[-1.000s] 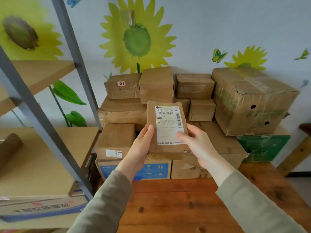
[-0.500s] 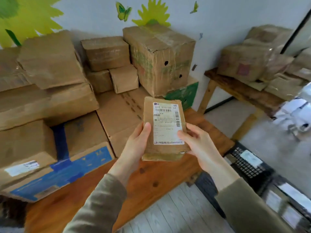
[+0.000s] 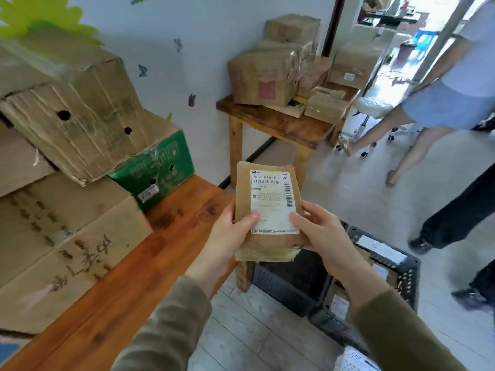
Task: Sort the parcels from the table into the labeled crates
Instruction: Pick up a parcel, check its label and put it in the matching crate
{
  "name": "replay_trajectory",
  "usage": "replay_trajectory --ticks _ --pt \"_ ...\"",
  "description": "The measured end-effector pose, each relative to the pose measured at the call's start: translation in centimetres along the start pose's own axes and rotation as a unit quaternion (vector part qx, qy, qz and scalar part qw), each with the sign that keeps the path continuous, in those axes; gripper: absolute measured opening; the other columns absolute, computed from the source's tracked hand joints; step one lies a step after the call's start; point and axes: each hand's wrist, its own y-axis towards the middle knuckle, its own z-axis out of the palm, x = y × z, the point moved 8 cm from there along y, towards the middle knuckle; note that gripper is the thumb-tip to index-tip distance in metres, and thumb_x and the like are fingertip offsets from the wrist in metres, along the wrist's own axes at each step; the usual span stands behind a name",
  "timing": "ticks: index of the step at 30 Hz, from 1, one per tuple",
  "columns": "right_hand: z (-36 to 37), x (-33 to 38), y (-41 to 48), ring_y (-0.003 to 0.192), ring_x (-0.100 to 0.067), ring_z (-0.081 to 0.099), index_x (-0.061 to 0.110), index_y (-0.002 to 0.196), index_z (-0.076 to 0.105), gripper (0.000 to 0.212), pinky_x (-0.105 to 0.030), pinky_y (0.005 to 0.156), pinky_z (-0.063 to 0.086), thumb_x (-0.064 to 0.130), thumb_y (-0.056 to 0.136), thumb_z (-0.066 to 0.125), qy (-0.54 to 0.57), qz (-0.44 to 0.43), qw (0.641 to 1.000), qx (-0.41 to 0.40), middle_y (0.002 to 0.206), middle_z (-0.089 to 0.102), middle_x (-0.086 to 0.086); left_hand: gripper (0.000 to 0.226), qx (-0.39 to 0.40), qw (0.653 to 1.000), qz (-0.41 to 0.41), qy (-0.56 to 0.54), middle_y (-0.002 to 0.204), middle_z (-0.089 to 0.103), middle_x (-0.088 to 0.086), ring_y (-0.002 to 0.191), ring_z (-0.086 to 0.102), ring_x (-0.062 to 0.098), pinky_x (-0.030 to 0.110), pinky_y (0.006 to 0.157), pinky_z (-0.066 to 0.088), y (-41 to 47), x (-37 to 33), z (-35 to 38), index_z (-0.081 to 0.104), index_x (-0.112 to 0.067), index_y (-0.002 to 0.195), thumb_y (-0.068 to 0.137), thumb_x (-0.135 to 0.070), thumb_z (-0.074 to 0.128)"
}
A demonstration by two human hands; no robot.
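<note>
Item: labelled parcel, pinched between my left hand and right hand. Since a second ago I've turned off the counter; black crates now beneath (drop likely next).

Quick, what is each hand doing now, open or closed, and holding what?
Left hand: closed, gripping the left edge of the labelled cardboard parcel.
Right hand: closed, gripping the same parcel's right edge.
</note>
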Motion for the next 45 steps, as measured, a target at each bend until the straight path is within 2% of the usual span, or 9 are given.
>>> replay_trajectory --ticks 4,10,21,26,31,34,37,42,45 --pt "-5.6 -0.5 2.9 0.094 -0.015 0.066 0.028 0.118 0.055 0.026 -0.037 0.082 0.057 0.019 0.094 0.056 0.005 0.019 0.999 -0.033 0.104 0.068 0.005 0.039 0.033 0.999 -0.007 -0.006 0.115 0.064 -0.006 0.102 0.063 0.013 0.028 0.083 0.054 4.1 -0.4 5.9 0.047 -0.025 0.131 0.093 -0.025 0.057" --pt "-12.0 -2.4 7.6 0.091 -0.01 0.066 0.027 0.117 0.053 0.023 -0.024 0.07 0.058 0.017 0.096 0.053 0.037 0.045 0.996 -0.068 0.102 0.066 0.006 0.027 0.078 0.997 -0.025 0.008 0.103 0.063 -0.015 0.095 0.061 0.002 0.014 0.065 0.052 9.5 -0.2 13.2 0.047 -0.03 0.121 0.095 -0.026 0.053" --pt "-19.9 -8.9 18.8 0.097 -0.016 0.065 0.025 0.122 0.053 0.031 -0.025 0.07 0.056 0.01 0.095 0.052 0.118 0.12 0.968 -0.187 0.106 0.065 0.002 0.037 0.157 0.982 -0.1 0.037 0.112 0.064 -0.008 0.096 0.062 0.006 0.019 0.072 0.054 24.3 4.3 23.3 0.048 -0.025 0.132 0.096 -0.028 0.052" --pt "-22.1 -13.9 24.9 0.087 -0.013 0.068 0.027 0.125 0.052 0.035 -0.024 0.061 0.055 0.01 0.094 0.054 0.188 0.18 0.937 -0.232 0.101 0.068 0.004 0.024 0.186 0.971 -0.151 0.015 0.105 0.064 -0.011 0.094 0.064 0.007 0.021 0.069 0.055 31.9 7.7 27.6 0.049 -0.034 0.116 0.097 -0.02 0.05" --pt "-23.0 -21.2 30.5 0.098 -0.02 0.066 0.026 0.135 0.048 0.041 -0.034 0.067 0.056 0.013 0.097 0.05 0.22 0.25 0.907 -0.256 0.113 0.066 -0.001 0.038 0.198 0.959 -0.2 0.025 0.124 0.062 -0.002 0.108 0.062 0.018 0.038 0.09 0.053 38.4 14.1 30.2 0.046 -0.027 0.134 0.097 -0.021 0.051" --pt "-23.6 -25.8 33.4 0.102 -0.023 0.064 0.022 0.137 0.046 0.041 -0.043 0.083 0.056 0.01 0.097 0.048 0.223 0.276 0.894 -0.275 0.115 0.064 -0.002 0.041 0.204 0.949 -0.238 0.026 0.125 0.061 -0.003 0.108 0.061 0.017 0.038 0.089 0.053 41.7 18.9 31.5 0.044 -0.031 0.136 0.097 -0.024 0.051" --pt "-24.1 -31.0 36.2 0.103 -0.022 0.062 0.021 0.14 0.04 0.044 -0.037 0.078 0.055 0.01 0.098 0.046 0.218 0.292 0.887 -0.285 0.11 0.062 0.001 0.041 0.194 0.94 -0.278 0.031 0.124 0.061 -0.005 0.107 0.06 0.016 0.032 0.079 0.052 44.4 24.5 32.3 0.042 -0.037 0.136 0.097 -0.028 0.051" --pt "-24.2 -42.3 41.0 0.106 -0.023 0.06 0.02 0.139 0.042 0.041 -0.038 0.08 0.053 0.009 0.099 0.043 0.207 0.322 0.873 -0.301 0.123 0.059 -0.004 0.047 0.153 0.933 -0.321 0.042 0.123 0.061 -0.003 0.107 0.06 0.016 0.038 0.088 0.052 49.7 36.2 33.1 0.043 -0.028 0.138 0.093 -0.031 0.057" --pt "-23.9 -48.6 43.1 0.111 -0.024 0.059 0.019 0.139 0.042 0.04 -0.044 0.092 0.051 0.01 0.1 0.042 0.2 0.333 0.868 -0.311 0.127 0.058 -0.005 0.072 0.119 0.928 -0.351 0.035 0.127 0.059 -0.001 0.112 0.058 0.018 0.04 0.097 0.048 51.7 42.9 32.8 0.04 -0.021 0.142 0.08 -0.044 0.069"
